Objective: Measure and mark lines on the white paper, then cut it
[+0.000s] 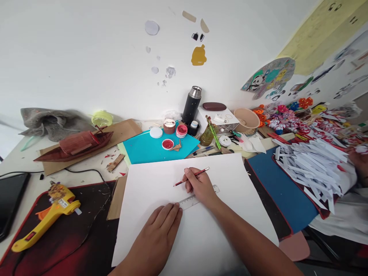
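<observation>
A large white sheet of paper [161, 180] lies in front of me on the table. My right hand [199, 186] is closed round a red pencil [192, 176], whose tip points left and touches the sheet. A clear plastic ruler [188, 202] lies on the paper under that hand. My left hand [156, 237] rests flat on the sheet, fingers stretched out, with its fingertips at the ruler's left end.
A yellow glue gun [46, 220] lies on a dark mat at left. Behind are a red model boat [76, 145], a teal sheet [149, 149] with red paint pots [181, 130], and a black flask [192, 104]. White paper strips [313, 163] are piled at right, beside another person's hand [359, 163].
</observation>
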`<move>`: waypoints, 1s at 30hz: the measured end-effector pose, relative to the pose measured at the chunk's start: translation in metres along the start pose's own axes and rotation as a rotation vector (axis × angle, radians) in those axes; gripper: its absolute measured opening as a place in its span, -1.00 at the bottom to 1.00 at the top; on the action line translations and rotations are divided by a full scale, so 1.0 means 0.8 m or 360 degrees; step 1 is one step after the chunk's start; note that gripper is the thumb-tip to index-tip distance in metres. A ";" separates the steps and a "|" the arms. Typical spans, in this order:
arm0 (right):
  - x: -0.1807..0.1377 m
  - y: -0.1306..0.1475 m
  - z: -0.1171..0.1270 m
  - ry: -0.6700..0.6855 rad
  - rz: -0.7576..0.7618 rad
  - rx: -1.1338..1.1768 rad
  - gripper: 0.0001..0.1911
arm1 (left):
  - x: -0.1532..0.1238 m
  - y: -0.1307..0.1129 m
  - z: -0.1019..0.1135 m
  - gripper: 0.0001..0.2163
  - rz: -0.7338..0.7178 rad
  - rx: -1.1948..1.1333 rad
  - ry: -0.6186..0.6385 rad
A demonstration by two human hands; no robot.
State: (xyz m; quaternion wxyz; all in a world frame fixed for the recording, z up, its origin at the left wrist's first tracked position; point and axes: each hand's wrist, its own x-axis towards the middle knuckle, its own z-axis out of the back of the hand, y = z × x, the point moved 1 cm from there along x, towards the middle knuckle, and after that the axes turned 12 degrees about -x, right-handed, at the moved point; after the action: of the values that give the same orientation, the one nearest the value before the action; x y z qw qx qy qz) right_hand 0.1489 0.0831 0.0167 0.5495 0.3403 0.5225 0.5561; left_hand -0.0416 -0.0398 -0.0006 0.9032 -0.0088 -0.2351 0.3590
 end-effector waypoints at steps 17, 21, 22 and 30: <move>-0.002 0.008 0.001 0.0008 -0.0002 -0.0055 -0.34 | -0.002 0.000 -0.002 -0.51 -0.0025 0.0003 0.0053; -0.003 0.006 0.000 -0.0002 0.0000 -0.0004 -0.33 | -0.002 0.000 -0.003 -0.53 -0.0011 0.0010 0.0044; -0.002 0.005 0.000 -0.0013 -0.0002 0.0022 -0.33 | -0.001 0.000 -0.002 -0.54 -0.0020 0.0017 0.0034; 0.002 0.006 0.006 -0.0119 0.0032 0.0149 -0.30 | -0.001 -0.002 0.003 -0.42 -0.0091 0.0064 0.0026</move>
State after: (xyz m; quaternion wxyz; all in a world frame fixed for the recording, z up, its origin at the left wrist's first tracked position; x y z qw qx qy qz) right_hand 0.1517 0.0860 0.0223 0.5465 0.3914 0.5238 0.5233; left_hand -0.0425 -0.0420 0.0013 0.9150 0.0132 -0.2207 0.3375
